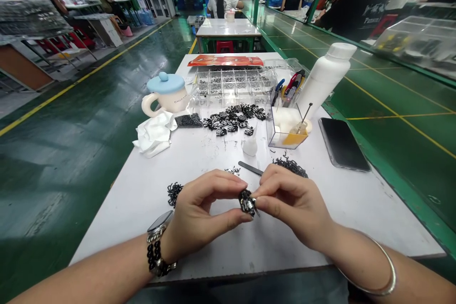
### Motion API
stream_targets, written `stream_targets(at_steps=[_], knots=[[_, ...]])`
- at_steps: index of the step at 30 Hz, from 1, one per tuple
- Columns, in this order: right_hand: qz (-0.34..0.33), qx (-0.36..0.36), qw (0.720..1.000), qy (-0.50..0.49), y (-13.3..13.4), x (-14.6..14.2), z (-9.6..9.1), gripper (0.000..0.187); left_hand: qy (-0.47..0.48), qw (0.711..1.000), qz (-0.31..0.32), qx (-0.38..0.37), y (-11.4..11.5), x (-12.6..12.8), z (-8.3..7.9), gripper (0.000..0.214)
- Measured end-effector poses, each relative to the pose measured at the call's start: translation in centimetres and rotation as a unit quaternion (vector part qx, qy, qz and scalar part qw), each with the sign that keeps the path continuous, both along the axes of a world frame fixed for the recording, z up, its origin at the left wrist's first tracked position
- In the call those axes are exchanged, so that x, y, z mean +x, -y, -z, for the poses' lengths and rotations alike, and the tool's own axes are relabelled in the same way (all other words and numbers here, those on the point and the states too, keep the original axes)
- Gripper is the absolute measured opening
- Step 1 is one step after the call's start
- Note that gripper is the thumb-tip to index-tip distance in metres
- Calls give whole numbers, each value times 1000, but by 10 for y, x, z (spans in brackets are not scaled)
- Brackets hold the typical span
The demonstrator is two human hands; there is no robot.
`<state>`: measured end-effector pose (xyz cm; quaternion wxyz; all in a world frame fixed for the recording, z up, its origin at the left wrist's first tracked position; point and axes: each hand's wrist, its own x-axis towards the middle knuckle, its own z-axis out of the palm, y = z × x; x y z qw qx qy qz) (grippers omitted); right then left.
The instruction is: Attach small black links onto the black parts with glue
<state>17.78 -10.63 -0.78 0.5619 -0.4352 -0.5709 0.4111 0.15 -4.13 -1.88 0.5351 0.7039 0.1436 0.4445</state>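
Note:
Both hands meet over the near part of the white table (342, 209). My left hand (199, 211) pinches a small black part (247, 202) between thumb and fingers. From the other side my right hand (290, 204) pinches the same part, with a thin metal piece showing at its fingertips. A pile of small black clips (290, 166) lies just beyond my right hand. A smaller pile of clips (174, 192) lies beside my left hand. Tweezers (250, 168) rest on the table behind the hands.
Further back lie a heap of black parts (233, 118), a clear compartment tray (228, 83), a clear box (285, 128), a white bottle (326, 78), a mug with a blue lid (166, 92), a crumpled cloth (155, 135) and a phone (342, 143). People sit at tables beyond.

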Motion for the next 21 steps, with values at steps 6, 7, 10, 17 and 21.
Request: stream_targets(at_steps=[6,7,10,17,21], knots=[[-9,-15,999,-33,-1,-1,1,4,-2,1000,-1,-12,0,-1,0,37],[-10,-14,999,-34,-1,-2,2,4,0,1000,-1,-13,0,-1,0,37],[-10,-23,999,-39,0,-2,4,3,6,1000,-4,-12,0,0,0,36],[-35,-84,988,-128,-3,-5,14,2,19,999,-4,-33,0,0,0,34],[-13,-52,994,-98,-2,-6,14,2,19,999,-9,-26,0,1,-1,33]])
